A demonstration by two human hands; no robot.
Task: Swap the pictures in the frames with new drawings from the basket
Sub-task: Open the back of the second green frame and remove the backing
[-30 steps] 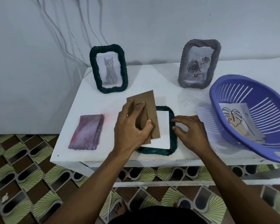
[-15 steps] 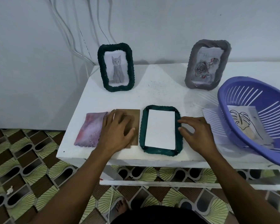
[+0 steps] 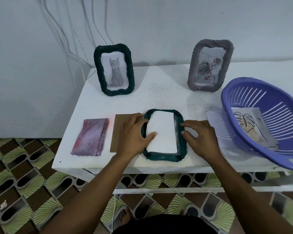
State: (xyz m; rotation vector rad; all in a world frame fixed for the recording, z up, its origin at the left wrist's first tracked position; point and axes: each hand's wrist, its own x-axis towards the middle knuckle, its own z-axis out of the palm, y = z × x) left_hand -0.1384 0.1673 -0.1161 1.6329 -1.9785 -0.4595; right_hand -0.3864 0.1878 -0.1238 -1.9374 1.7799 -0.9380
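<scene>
From where I sit, the brown backing board [image 3: 121,132], which my left hand [image 3: 134,135] was pressing flat half a second ago, now lies free on the tabletop [image 3: 159,92], left of the face-down green frame [image 3: 164,135]. That hand has moved onto the white sheet [image 3: 162,131] inside the frame, thumb on top and fingers curled under its raised left edge, pinching it. My right hand [image 3: 200,137] rests spread, fingertips on the frame's right rim, gripping nothing. I judge the old picture is coming out, so the swap for this frame is about halfway.

Count: three frames, namely this one, the cat frame [image 3: 114,71] far left and the grey rose frame [image 3: 210,65] far right, both upright. One purple basket [image 3: 264,125] at right, holding the leaf drawing [image 3: 247,124]; I cannot tell how many sheets lie under it. One pink cloth [image 3: 90,136] near left.
</scene>
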